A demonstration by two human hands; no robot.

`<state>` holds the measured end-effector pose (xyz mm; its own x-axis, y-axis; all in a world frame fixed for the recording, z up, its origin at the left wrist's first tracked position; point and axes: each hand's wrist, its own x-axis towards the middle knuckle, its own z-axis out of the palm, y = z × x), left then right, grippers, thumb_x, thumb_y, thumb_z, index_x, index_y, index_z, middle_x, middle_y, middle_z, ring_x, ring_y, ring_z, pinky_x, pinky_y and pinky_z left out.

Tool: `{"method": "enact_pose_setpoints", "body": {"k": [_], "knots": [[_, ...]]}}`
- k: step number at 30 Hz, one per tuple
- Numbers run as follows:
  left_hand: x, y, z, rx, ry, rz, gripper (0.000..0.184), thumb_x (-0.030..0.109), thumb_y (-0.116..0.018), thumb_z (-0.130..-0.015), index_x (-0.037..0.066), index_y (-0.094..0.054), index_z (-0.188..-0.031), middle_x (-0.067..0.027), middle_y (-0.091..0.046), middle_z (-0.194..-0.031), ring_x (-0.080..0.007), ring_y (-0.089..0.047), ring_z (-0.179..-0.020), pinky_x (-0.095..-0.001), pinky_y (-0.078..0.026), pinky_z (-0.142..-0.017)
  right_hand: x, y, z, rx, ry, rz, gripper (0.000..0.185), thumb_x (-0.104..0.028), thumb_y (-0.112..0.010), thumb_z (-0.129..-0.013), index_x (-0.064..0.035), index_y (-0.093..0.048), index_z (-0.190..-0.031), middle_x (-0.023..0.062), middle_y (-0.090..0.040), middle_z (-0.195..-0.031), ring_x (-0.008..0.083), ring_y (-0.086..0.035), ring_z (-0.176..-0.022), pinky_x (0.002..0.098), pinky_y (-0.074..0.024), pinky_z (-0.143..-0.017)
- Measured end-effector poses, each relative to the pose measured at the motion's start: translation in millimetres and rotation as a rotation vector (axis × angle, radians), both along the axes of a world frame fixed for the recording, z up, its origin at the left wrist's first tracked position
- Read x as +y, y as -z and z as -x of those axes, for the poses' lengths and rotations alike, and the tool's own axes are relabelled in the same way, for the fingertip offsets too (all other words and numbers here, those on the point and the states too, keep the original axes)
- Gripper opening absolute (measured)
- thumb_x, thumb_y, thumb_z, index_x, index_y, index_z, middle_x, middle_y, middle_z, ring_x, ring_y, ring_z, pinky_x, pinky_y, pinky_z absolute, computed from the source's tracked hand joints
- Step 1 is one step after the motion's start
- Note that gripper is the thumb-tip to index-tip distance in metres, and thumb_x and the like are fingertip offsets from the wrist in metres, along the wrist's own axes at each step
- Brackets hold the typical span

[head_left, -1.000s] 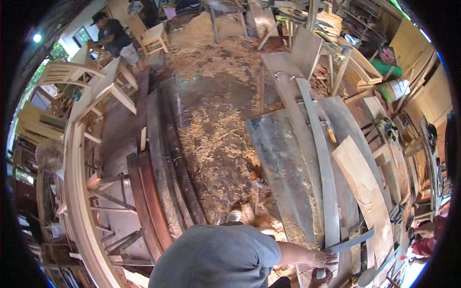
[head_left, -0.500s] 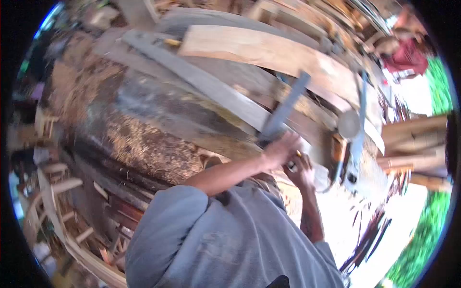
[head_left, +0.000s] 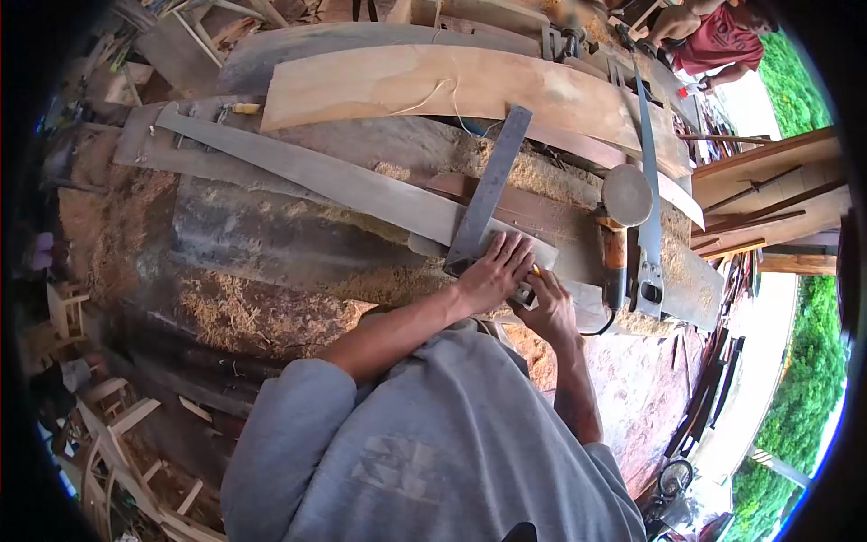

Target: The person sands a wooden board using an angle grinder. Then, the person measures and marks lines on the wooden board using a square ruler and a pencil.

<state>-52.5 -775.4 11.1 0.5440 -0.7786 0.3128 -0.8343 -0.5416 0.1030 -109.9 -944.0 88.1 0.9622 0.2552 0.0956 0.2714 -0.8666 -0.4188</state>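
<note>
A long, tapered wooden board (head_left: 334, 172) lies across the workbench. A dark metal try square (head_left: 492, 185) rests over it, its blade crossing the board at an angle. My left hand (head_left: 495, 271) lies flat with its fingers stretched over the board near the lower end of the square, pressing down there. Just to its right, my right hand (head_left: 549, 309) is closed around a yellow pencil (head_left: 536, 270) close to the board's end. The pencil's tip is mostly hidden by the fingers.
Right of my hands are a power tool with a round disc (head_left: 627, 195) and a handsaw (head_left: 649, 208). A wide, pale curved plank (head_left: 433, 81) lies beyond. Sawdust (head_left: 244, 312) covers the near left. A person in a red shirt (head_left: 722, 43) is at the far right.
The view has shifted and become sharper. My left hand's fingers now lie flatter on the board by the square, and my right hand remains beside it with the pencil.
</note>
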Motion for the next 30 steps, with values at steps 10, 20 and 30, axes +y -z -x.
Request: {"method": "enact_pose_setpoints", "body": {"k": [10, 20, 30], "knots": [[-3.3, 18.1, 2.0, 0.038, 0.043, 0.007, 0.065, 0.036, -0.061, -0.086, -0.004, -0.054, -0.136, -0.0243, -0.050, -0.142, -0.0435, -0.042, -0.138, -0.0635, -0.024, -0.119, 72.7, -54.9, -42.1, 0.012, 0.100, -0.452, 0.054, 0.006, -0.059, -0.084, 0.0020, -0.054, -0.138, 0.0193, -0.067, -0.115, 0.0316, -0.069, -0.099, 0.0408, -0.0526, -0.092], [-7.8, 22.4, 1.9, 0.244, 0.094, 0.229, 0.066, 0.036, -0.054, -0.095, -0.003, -0.040, -0.147, -0.0254, -0.039, -0.151, -0.0429, -0.034, -0.143, -0.0573, -0.025, -0.118, 107.9, 15.4, -86.7, 0.131, 0.198, 0.003, 0.025, -0.017, -0.065, -0.094, -0.0144, -0.065, -0.119, 0.0183, -0.073, -0.105, 0.0334, -0.074, -0.084, 0.0430, -0.0571, -0.072], [-1.3, 20.1, 1.2, 0.076, 0.095, 0.004, 0.069, 0.038, -0.050, -0.097, -0.001, -0.034, -0.151, -0.0266, -0.036, -0.154, -0.0419, -0.031, -0.145, -0.0570, -0.020, -0.120, 106.7, 16.0, -107.6, -0.061, -0.058, -0.232, 0.023, -0.015, -0.063, -0.093, -0.0073, -0.067, -0.114, 0.0072, -0.067, -0.115, 0.0317, -0.065, -0.100, 0.0429, -0.0571, -0.077]]}}
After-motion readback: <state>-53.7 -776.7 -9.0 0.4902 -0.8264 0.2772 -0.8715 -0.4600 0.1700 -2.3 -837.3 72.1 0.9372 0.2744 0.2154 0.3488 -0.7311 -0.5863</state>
